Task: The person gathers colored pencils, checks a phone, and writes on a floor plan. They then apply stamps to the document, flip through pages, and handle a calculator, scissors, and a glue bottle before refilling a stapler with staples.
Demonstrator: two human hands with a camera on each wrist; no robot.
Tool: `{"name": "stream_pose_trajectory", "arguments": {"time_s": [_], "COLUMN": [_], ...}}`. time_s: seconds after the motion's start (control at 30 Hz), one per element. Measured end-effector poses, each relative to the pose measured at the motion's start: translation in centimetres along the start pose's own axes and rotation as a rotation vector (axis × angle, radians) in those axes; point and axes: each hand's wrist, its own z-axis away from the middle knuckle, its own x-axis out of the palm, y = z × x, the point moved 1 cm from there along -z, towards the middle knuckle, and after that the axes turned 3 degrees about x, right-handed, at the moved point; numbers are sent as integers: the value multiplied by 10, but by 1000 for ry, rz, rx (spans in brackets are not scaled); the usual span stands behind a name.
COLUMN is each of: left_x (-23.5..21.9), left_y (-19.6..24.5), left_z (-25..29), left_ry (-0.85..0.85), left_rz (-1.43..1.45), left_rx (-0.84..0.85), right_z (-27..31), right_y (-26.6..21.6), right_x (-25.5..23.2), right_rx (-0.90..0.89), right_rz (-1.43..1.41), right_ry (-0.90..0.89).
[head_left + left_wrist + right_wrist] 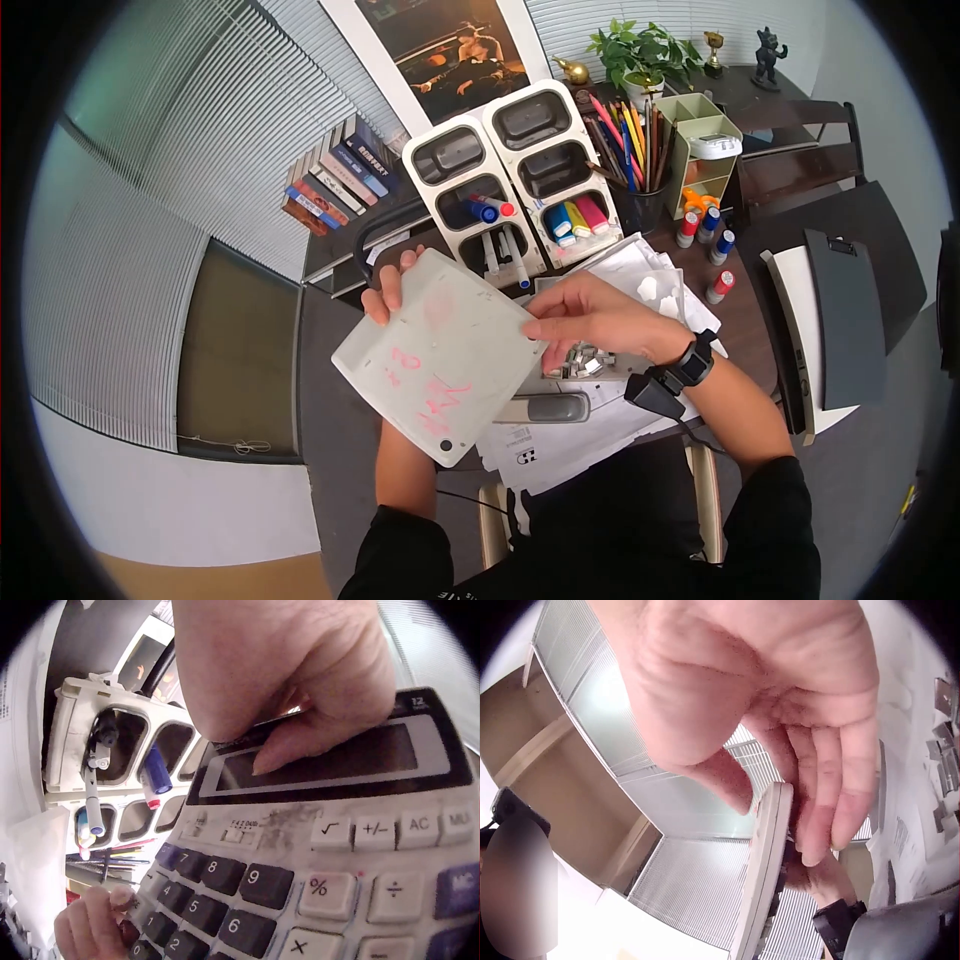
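Observation:
Both hands hold a white calculator, its back [430,350] facing up in the head view with pink marks on it. My left hand [390,285] grips one edge, fingertips lying on the back. In the left wrist view, the left thumb [300,750] presses across the calculator display [375,754], above dark number keys [225,915]. At the opposite edge, my right hand [590,315] pinches the calculator between thumb and fingers. The right wrist view shows the calculator's thin side [765,862] between that thumb and the fingers.
Behind the calculator stands a white organizer [490,145] with markers and highlighters. A pencil cup [640,205], glue sticks [720,285] and books [340,175] surround it. Papers [590,440], a grey stapler-like object [550,407] and small metal pieces [588,360] lie near the right hand.

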Motion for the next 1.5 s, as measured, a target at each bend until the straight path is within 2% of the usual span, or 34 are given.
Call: {"name": "stream_pose_trajectory", "arguments": {"time_s": [0.23,0.37,0.43,0.57,0.67,0.73,0.83,0.87,0.93,1.03,1.07,1.13,1.17,1.23,1.37,1.5], "left_x": [16,11,16,7,27,21,17,19,40,20,15,11,12,17,15,6], "left_y": [3,-1,1,8,14,18,23,21,15,27,27,26,25,25,24,29], "left_z": [0,-1,0,8,1,5,6,6,-3,2,5,6,6,5,4,8], "left_ry": [39,-9,68,72,-6,75,203,207,46,34,38,169,172,196,159,220], "left_rz": [-101,-126,-136,-103,-146,-52,85,81,147,13,12,314,314,133,212,-39], "left_rx": [-65,1,-17,-26,-119,-163,-233,-239,-210,-313,-318,-270,-273,-208,-215,-290], "right_z": [-3,-1,-4,-2,2,6,6,6,5,3,2,2,3,3,4,3], "right_y": [7,6,9,6,-2,-6,-5,-3,-1,4,5,5,5,3,0,-1], "right_x": [-4,-5,-6,-2,-1,-3,-4,-3,-2,-3,-3,-4,-4,-3,-1,0], "right_rx": [30,30,12,1,-54,-34,-51,-51,-53,-68,-67,-69,-67,-63,-51,-43], "right_rz": [17,0,20,20,30,-84,-95,-103,-39,-15,-22,-12,-16,-11,-6,55], "right_ry": [9,20,-6,-15,-1,-75,-169,-170,-190,-213,-213,-211,-209,-203,-193,-139]}}
